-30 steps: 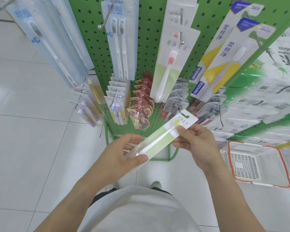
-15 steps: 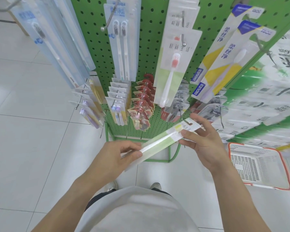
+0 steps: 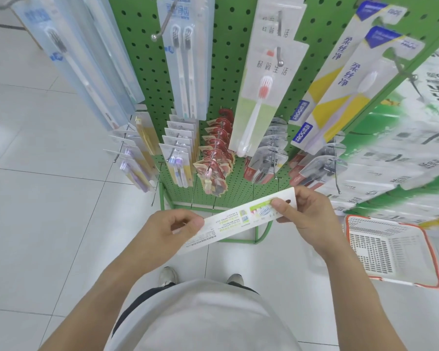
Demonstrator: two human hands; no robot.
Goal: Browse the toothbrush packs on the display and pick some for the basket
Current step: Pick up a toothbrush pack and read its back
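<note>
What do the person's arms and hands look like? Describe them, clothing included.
Both forearms are bare to the frame's edge, with no sleeves showing. The left hand and right hand wear no gloves; no rings or watch are visible. A light grey shirt covers the torso below.

On the yellow-and-white toothbrush packs (image 3: 340,97) hanging at the upper right of the display I can read "FROG" in white on a blue label near the bottom end, and three blue characters, 柔丝净, running down the face. The pale green pack (image 3: 261,97) hanging in the middle carries grey characters that read 极简生活, though the first one is faint. The pack (image 3: 238,221) I hold between my left hand (image 3: 167,234) and right hand (image 3: 304,216) shows its printed back, but that fine print is too small and blurred for me to read.
</note>
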